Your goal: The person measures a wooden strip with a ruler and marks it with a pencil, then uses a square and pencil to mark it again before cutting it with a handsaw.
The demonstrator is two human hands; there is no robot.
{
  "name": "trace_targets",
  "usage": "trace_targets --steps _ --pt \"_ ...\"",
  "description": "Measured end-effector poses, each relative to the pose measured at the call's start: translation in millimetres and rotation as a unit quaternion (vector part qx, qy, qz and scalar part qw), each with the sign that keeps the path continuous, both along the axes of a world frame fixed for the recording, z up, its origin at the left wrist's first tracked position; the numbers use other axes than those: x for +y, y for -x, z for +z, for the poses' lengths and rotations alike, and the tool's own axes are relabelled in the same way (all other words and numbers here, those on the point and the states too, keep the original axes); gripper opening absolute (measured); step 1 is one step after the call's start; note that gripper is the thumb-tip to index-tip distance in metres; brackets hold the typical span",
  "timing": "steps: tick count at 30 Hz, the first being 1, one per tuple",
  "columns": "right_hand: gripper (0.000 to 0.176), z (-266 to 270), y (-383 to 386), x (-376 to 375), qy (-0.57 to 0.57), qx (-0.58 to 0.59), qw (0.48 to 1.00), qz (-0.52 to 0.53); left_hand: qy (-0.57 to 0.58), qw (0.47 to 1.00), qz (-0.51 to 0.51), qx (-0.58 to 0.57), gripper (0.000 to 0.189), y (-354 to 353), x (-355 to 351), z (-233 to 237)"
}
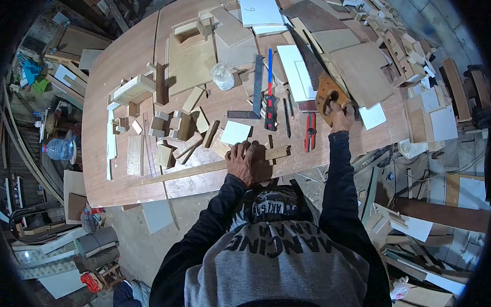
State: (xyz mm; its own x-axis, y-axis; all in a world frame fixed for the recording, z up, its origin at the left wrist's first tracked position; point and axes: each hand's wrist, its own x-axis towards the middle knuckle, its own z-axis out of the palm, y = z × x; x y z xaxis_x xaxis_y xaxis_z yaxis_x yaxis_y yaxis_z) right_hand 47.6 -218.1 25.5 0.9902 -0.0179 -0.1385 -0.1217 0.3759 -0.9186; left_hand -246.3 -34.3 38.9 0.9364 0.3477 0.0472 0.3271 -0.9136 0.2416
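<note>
My right hand (341, 117) is closed round the wooden handle of a handsaw (313, 64), whose dark blade points toward the far side of the table. My left hand (241, 163) rests near the table's front edge, its fingers bent over a long, thin wooden strip (193, 170). Just beyond those fingers lies a small white board (236, 132). A red and black utility knife (310, 132) lies on the table between my hands, beside a dark pencil-like stick (287, 118).
A steel try square (257, 89) and a blue and red bar tool (269, 84) lie mid-table. Small wooden blocks (179, 124) cluster at left, near a clear plastic tub (223, 76). Flat boards (358, 71) and stacked wooden pieces (400, 53) crowd the right side.
</note>
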Motion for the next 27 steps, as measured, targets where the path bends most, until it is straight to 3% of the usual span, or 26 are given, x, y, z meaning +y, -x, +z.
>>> trace_targets --steps 1,3,6,7,8,9,10,11,16,18,21,23,24,25,27 --pt "0.028 17.4 5.6 5.3 0.000 0.001 1.000 -0.001 0.003 1.000 0.001 -0.022 0.046 -0.8 -1.1 1.4" --pt "0.020 54.6 17.1 18.1 -0.127 0.040 0.988 0.083 0.005 0.999 0.002 -0.045 0.045 -9.1 -0.1 7.7" --pt "0.016 34.2 18.4 16.6 -0.178 0.013 0.981 0.072 0.003 0.995 -0.010 -0.102 0.038 -47.0 11.3 9.6" --pt "0.015 28.1 18.4 16.7 -0.202 -0.001 0.977 0.068 0.010 0.998 -0.009 -0.067 0.040 -60.8 15.1 14.2" --pt "0.015 32.0 27.6 14.9 0.167 -0.236 0.957 0.018 -0.003 1.000 -0.007 0.005 0.044 -75.8 20.4 14.2" --pt "0.015 36.7 37.7 9.5 0.170 -0.240 0.956 0.015 -0.016 0.997 -0.006 0.077 0.048 -89.2 24.6 13.2" --pt "0.015 56.7 55.1 8.2 0.006 -0.086 0.996 -0.013 -0.014 0.997 -0.009 0.071 0.048 -100.1 27.7 9.8" --pt "0.014 68.9 70.2 4.5 -0.159 0.071 0.984 -0.039 -0.015 0.996 0.001 0.087 0.051 -109.3 30.6 4.7" --pt "0.012 70.9 115.0 -48.1 -0.141 0.012 0.986 -0.086 -0.007 0.994 -0.005 0.111 0.057 -124.2 29.6 4.6" --pt "0.011 73.8 131.2 -68.1 -0.130 0.008 0.986 -0.100 0.036 0.991 -0.053 0.115 0.055 -130.3 32.5 1.0" --pt "0.014 75.0 154.1 -87.5 -0.198 -0.001 0.977 -0.081 0.054 0.993 -0.055 0.088 0.053 -135.1 30.3 -7.5" --pt "0.016 81.5 168.0 -90.4 -0.174 0.006 0.973 -0.152 0.053 0.991 -0.072 0.096 0.052 -141.8 31.4 -10.7" --pt "0.017 84.5 173.9 -87.9 -0.083 -0.063 0.981 -0.162 0.053 0.989 -0.084 0.106 0.052 -146.5 31.4 -12.4" --pt "0.017 85.8 178.6 -89.1 -0.082 -0.064 0.981 -0.164 0.054 0.989 -0.086 0.105 0.052 -152.4 28.9 -11.6" --pt "0.016 87.9 188.4 -91.6 0.032 -0.098 0.979 -0.175 0.038 0.991 -0.055 0.112 0.055 -168.5 23.6 -9.5"
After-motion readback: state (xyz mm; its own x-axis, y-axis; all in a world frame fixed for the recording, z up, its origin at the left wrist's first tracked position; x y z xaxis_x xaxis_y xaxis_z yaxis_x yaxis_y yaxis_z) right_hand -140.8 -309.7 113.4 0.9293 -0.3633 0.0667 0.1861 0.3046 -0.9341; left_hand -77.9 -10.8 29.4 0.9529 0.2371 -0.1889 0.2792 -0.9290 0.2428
